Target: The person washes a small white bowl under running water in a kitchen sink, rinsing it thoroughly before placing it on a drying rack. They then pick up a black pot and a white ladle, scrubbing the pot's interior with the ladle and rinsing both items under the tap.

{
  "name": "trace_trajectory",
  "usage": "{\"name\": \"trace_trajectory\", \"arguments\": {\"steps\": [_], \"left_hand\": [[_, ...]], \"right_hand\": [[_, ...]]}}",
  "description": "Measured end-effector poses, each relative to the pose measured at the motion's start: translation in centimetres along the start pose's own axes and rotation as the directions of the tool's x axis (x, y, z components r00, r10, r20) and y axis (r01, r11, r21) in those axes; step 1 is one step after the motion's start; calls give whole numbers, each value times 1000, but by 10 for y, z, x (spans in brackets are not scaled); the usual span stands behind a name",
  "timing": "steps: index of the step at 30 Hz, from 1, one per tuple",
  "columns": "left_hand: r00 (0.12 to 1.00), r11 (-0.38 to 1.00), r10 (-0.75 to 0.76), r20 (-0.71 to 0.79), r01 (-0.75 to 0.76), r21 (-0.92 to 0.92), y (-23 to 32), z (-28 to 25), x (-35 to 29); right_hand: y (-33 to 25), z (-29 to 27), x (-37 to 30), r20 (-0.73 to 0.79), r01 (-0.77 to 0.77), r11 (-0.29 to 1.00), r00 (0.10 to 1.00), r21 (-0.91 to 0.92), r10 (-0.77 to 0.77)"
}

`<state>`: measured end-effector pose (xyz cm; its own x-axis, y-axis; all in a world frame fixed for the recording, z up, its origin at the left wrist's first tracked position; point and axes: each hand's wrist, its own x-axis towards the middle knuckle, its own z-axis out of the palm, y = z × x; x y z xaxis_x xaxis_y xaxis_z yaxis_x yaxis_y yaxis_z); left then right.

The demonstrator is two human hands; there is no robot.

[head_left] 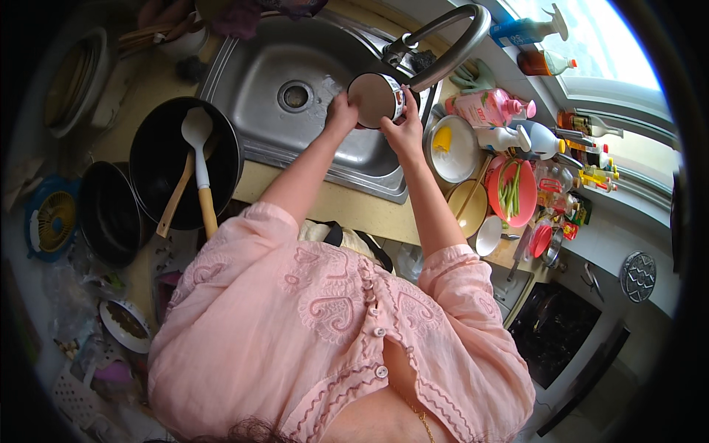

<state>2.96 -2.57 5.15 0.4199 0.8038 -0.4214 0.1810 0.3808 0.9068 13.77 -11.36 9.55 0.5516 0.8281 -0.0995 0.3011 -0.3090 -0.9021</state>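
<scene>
Over the right part of the metal sink (244, 136), I hold a round cup (371, 102) with a dark rim and a patterned white side. Its pale round face is turned up toward me. My left hand (340, 118) grips its left edge with bent fingers. On the opposite side, my right hand (404, 131) is closed round the patterned wall, thumb at the near edge. The curved faucet (465, 44) arches just beyond the cup, to the right. Wet patches show near the drain (295, 96); I cannot make out running water.
Left of the sink stands a large black pot (148, 155) with a white spatula (198, 133) and a wooden one. To the right are a white bowl (461, 159) holding something yellow, a red bowl (526, 196) of green stalks, and several bottles along the window.
</scene>
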Motion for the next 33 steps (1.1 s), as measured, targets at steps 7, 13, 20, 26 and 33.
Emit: {"name": "trace_trajectory", "arguments": {"steps": [7,13,20,26,33], "left_hand": [[999,997,37,-34,-39,-72,-17,7,3],[990,989,109,-86,-99,112,-14,2,-3],[985,875,166,-36,-130,467,14,-21,-6],[788,768,604,-117,-537,349,-24,4,-2],[936,828,333,110,-346,441,-17,-2,4]], "right_hand": [[-27,7,-1,-54,-140,989,988,37,142],[-12,8,-6,5,-153,976,988,155,155],[-18,8,-6,23,-219,957,976,190,218],[-24,-8,-4,61,-263,959,961,-106,270],[-35,-27,5,73,-336,912,930,-234,361]]}}
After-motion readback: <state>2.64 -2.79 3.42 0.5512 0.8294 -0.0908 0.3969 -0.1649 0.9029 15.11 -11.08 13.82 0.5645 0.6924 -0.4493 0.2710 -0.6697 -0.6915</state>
